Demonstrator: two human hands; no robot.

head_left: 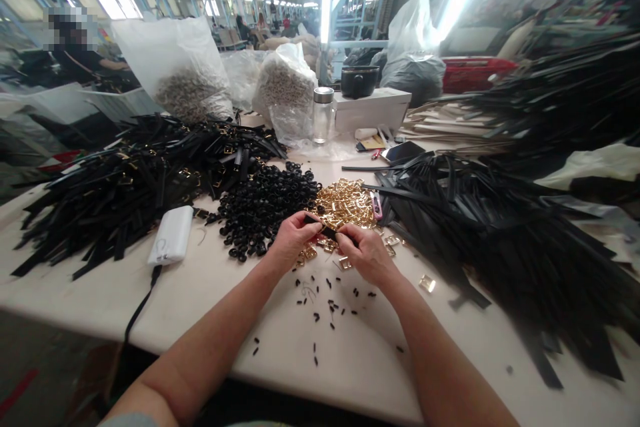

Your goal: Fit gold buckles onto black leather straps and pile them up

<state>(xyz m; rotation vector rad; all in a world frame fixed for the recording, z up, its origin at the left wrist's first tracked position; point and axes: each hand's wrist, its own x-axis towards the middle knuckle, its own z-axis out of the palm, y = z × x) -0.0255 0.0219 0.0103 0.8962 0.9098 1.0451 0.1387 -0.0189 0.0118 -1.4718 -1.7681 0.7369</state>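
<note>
Both my hands meet over the middle of the table, closed on one black strap (329, 232). My left hand (295, 235) pinches its left part, and my right hand (364, 250) grips the right part. A bit of gold shows on the strap between my fingers, probably a buckle, but it is too small to be sure. Just behind my hands lies a heap of gold buckles (347, 200), a few of them loose nearby. A pile of small black loops (267, 203) borders it on the left. Small black bits (330, 307) are scattered on the tabletop between my forearms.
Straps with gold buckles (135, 173) are heaped at left, plain black straps (450, 213) at right. A white power bank (171, 235) with a cable lies left. Behind stand a glass bottle (323, 117), a white box (373, 109) and filled plastic bags (287, 83).
</note>
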